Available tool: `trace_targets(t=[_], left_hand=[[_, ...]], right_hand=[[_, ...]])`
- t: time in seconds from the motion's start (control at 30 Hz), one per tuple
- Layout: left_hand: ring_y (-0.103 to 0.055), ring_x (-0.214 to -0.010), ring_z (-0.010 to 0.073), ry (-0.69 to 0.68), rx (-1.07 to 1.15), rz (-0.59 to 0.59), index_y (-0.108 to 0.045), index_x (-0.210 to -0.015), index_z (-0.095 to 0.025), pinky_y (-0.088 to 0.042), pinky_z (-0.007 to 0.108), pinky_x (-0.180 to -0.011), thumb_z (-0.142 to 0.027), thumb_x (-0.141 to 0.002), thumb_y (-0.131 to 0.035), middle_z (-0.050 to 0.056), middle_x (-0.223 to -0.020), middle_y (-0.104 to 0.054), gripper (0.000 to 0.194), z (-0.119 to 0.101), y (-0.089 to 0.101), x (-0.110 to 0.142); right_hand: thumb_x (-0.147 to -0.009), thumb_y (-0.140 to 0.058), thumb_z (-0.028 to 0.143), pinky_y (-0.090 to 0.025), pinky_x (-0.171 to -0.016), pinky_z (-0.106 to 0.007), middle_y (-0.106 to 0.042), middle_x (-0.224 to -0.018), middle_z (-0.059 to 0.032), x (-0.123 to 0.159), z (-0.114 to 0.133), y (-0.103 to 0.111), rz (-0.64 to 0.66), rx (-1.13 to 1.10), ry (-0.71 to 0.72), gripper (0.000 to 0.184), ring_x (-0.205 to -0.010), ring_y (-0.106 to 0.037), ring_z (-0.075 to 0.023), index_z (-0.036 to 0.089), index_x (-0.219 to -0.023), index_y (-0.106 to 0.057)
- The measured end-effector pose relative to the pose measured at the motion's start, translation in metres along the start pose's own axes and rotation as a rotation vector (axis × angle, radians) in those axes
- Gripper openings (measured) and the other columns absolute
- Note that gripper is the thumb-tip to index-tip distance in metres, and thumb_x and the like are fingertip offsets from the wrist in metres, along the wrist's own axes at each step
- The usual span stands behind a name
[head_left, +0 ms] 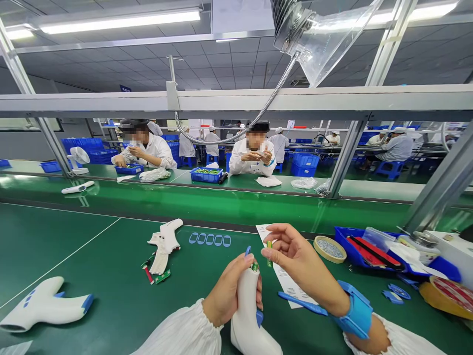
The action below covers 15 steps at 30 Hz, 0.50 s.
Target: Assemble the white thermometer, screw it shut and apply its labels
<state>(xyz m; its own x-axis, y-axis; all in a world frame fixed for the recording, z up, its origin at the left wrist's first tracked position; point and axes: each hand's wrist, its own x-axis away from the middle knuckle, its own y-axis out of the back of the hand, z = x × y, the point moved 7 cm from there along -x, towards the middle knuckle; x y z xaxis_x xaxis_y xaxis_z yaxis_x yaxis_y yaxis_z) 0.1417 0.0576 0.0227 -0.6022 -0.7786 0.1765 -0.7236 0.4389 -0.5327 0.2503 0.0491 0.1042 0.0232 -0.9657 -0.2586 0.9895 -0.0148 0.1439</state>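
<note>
My left hand (231, 288) is wrapped round a white gun-shaped thermometer (247, 301) with a blue trigger, its handle end pointing up. A small blue flap (248, 251) stands out at the top of the handle, and something green shows in the opening there. Just to the right and a little above, my right hand (290, 249) pinches a small green-and-yellow battery (269, 253) between thumb and fingers, apart from the thermometer. Around the right wrist sits a blue wrist strap (354, 309) with a blue band trailing from it. Under that hand lies a printed paper sheet (290, 288).
Another white thermometer (46, 304) lies at left. Opened housing halves (164, 246) lie with circuit boards near a row of blue frames (210, 239). At right are a tape ring of small parts (330, 249), a blue bin (347, 241) and yellow tape (449, 296). Two co-workers sit across the green conveyor (221, 202).
</note>
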Motion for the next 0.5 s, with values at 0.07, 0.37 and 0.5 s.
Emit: trace_targets(t=[0.07, 0.37, 0.5], left_hand=[[-0.05, -0.044, 0.0113, 0.022, 0.028, -0.012, -0.046, -0.08, -0.018, -0.048, 0.024, -0.045, -0.061, -0.063, -0.066, -0.001, -0.057, -0.055, 0.05, 0.001, -0.001, 0.0], [-0.05, -0.046, 0.0129, 0.074, 0.126, 0.069, -0.05, -0.063, -0.014, -0.044, 0.026, -0.046, -0.054, -0.065, -0.054, 0.003, -0.057, -0.052, 0.04, 0.011, -0.002, -0.004], [-0.049, -0.044, 0.0141, 0.072, 0.122, 0.013, -0.051, -0.069, -0.015, -0.044, 0.026, -0.044, -0.048, -0.057, -0.055, 0.002, -0.055, -0.053, 0.036, 0.006, 0.001, -0.003]], right_hand=[[-0.072, -0.073, 0.043, -0.046, -0.067, -0.027, -0.054, -0.086, 0.0002, -0.001, 0.0, -0.003, -0.065, -0.049, 0.029, 0.039, -0.071, -0.053, -0.0124, 0.021, -0.096, -0.051], [-0.077, -0.068, 0.041, -0.047, -0.065, -0.025, -0.058, -0.077, 0.0014, -0.001, -0.009, -0.028, -0.063, -0.069, 0.05, 0.026, -0.071, -0.057, -0.0138, 0.02, -0.083, -0.053], [-0.079, -0.066, 0.04, -0.045, -0.068, -0.027, -0.06, -0.077, -0.0004, 0.002, -0.005, -0.028, 0.04, 0.036, 0.057, 0.022, -0.073, -0.057, -0.0157, 0.02, -0.078, -0.058]])
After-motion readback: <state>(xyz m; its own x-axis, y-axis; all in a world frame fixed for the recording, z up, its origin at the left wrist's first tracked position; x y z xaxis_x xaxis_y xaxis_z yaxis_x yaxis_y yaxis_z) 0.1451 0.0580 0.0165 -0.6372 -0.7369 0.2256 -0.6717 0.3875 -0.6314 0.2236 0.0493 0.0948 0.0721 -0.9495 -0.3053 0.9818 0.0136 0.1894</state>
